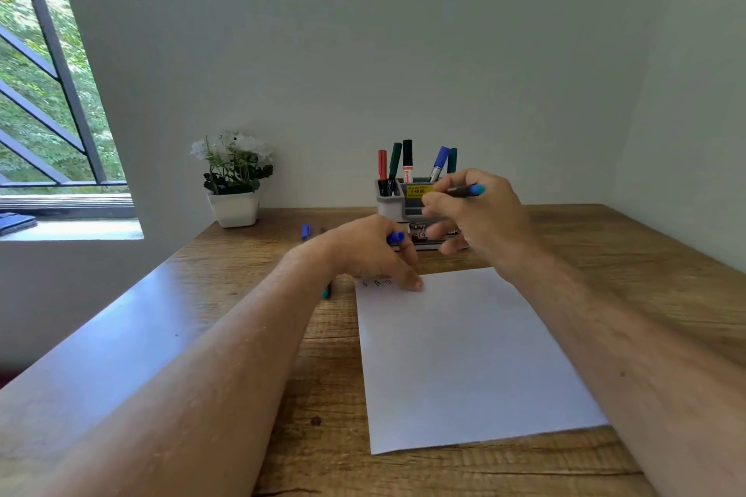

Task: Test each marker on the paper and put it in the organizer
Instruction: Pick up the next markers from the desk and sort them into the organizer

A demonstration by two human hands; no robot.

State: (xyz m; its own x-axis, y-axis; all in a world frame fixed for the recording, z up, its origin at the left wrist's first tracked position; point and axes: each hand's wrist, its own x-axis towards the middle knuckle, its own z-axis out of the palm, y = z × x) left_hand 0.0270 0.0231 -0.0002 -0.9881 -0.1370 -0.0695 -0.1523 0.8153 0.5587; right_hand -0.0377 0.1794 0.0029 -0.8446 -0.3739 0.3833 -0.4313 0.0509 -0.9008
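Observation:
A white sheet of paper (468, 359) lies on the wooden desk, with a few small pen marks near its top left corner. My right hand (480, 214) is raised in front of the grey organizer (389, 202) and pinches a dark marker with a light blue end (470, 190). My left hand (371, 250) rests at the paper's top left corner, its fingers curled round a blue cap or marker (395, 237), one fingertip touching the sheet. Several markers stand in the organizer: red, green, black, blue and teal.
A blue marker (306, 232) lies on the desk behind my left wrist, and a teal marker (327, 291) pokes out beneath it. A white pot with white flowers (234, 178) stands at the back left. A window is on the left wall.

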